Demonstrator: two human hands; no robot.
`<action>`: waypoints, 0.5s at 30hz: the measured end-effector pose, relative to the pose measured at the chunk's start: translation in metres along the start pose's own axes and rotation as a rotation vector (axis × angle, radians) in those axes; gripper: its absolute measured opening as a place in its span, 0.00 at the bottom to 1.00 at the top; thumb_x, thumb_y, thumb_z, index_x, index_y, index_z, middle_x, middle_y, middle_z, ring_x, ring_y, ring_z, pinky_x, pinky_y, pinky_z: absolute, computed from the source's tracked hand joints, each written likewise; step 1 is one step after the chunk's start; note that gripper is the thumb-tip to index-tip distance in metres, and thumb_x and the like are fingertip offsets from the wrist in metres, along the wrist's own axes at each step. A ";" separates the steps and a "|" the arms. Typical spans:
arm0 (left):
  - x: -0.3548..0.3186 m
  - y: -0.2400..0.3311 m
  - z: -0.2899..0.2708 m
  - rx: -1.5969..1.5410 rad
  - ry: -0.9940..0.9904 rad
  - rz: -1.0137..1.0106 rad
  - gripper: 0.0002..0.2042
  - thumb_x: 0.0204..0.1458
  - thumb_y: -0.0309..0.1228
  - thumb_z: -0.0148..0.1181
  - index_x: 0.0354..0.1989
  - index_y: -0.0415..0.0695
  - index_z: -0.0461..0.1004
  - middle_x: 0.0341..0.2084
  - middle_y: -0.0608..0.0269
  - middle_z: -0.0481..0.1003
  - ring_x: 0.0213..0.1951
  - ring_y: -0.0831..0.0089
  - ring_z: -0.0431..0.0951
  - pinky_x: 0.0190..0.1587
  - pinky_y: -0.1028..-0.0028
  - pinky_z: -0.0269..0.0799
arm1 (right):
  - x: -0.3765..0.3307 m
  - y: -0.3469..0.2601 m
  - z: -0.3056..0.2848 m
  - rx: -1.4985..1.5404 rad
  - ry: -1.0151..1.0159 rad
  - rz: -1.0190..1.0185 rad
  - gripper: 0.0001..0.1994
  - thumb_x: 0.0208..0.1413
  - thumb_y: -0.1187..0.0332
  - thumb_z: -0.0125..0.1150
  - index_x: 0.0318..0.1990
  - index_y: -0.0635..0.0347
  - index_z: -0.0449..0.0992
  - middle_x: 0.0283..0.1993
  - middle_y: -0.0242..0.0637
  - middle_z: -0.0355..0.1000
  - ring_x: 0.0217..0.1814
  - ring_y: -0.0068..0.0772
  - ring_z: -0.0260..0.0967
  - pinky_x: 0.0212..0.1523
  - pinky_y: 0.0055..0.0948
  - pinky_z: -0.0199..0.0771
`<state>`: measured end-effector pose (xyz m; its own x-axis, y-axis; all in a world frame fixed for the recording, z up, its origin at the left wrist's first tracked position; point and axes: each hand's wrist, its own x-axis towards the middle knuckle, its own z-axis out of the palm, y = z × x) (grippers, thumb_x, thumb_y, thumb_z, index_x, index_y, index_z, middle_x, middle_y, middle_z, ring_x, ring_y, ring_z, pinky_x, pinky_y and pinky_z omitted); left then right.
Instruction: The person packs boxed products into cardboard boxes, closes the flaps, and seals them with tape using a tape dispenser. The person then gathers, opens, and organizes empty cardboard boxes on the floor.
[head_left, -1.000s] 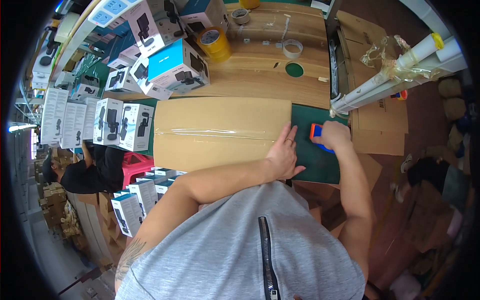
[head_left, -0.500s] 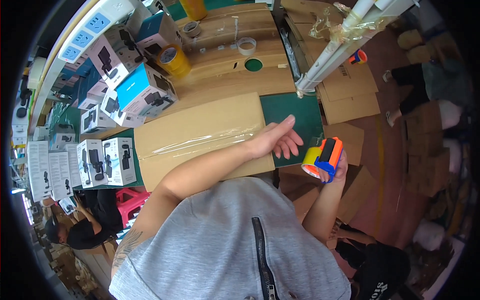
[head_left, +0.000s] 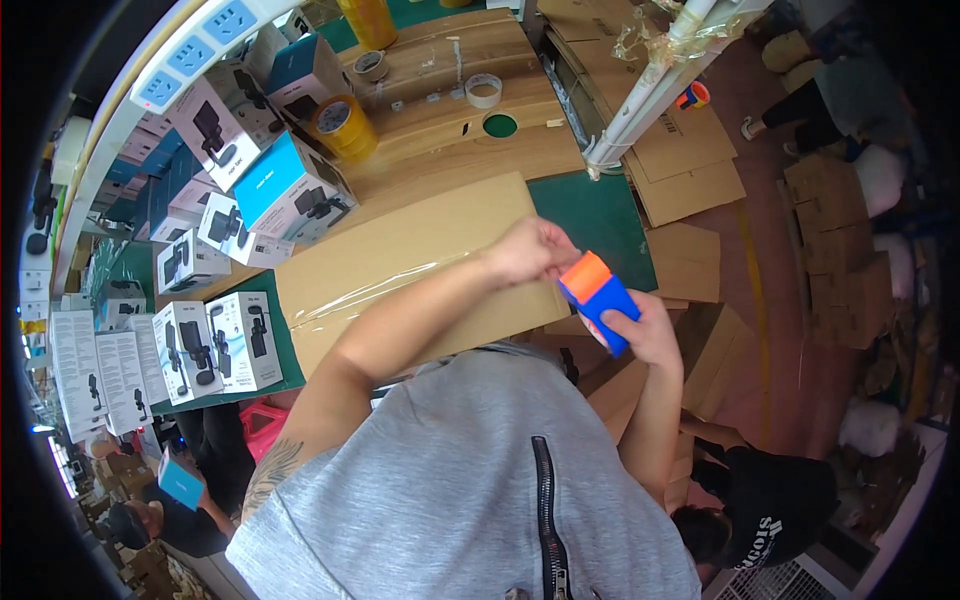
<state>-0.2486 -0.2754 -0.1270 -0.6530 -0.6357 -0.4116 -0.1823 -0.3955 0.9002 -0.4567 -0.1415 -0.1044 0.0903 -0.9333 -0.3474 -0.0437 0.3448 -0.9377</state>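
The right hand (head_left: pixel 655 335) gripped the blue-and-orange tape dispenser (head_left: pixel 598 298) off the taped carton's (head_left: pixel 400 265) four-o'clock corner; the left hand (head_left: pixel 530 250) pinched at its orange end, seemingly steadying the tape.

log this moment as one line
left hand: at tape dispenser's front | right hand: grips orange-blue tape dispenser | taped cardboard box: on bench

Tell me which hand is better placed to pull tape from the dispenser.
Left, I'd judge. The left hand has its fingers at the orange end of the tape dispenser, while the right hand grips the dispenser's body over the sealed carton.
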 end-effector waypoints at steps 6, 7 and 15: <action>0.061 0.023 -0.123 0.349 0.215 -0.021 0.04 0.51 0.22 0.58 0.27 0.37 0.76 0.23 0.61 0.78 0.24 0.77 0.76 0.28 0.76 0.72 | -0.029 0.004 0.057 -0.118 0.157 0.098 0.16 0.51 0.59 0.67 0.32 0.66 0.78 0.27 0.31 0.74 0.28 0.18 0.68 0.31 0.23 0.69; 0.071 0.019 -0.142 0.465 0.198 0.047 0.05 0.50 0.26 0.58 0.27 0.37 0.76 0.24 0.60 0.79 0.26 0.75 0.76 0.31 0.74 0.72 | -0.031 0.007 0.059 -0.123 0.155 0.090 0.16 0.51 0.59 0.67 0.32 0.66 0.78 0.27 0.31 0.74 0.28 0.18 0.68 0.31 0.23 0.69; 0.094 0.019 -0.108 1.108 0.415 0.182 0.14 0.54 0.36 0.50 0.38 0.39 0.75 0.37 0.43 0.77 0.44 0.48 0.76 0.46 0.56 0.71 | -0.008 0.025 0.068 0.031 0.287 0.102 0.18 0.52 0.56 0.67 0.30 0.66 0.77 0.25 0.32 0.74 0.24 0.19 0.68 0.26 0.22 0.69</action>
<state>-0.2340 -0.4142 -0.1639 -0.4845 -0.8694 -0.0967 -0.7793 0.3788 0.4991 -0.3905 -0.1185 -0.1253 -0.1977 -0.8825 -0.4267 -0.0075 0.4367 -0.8996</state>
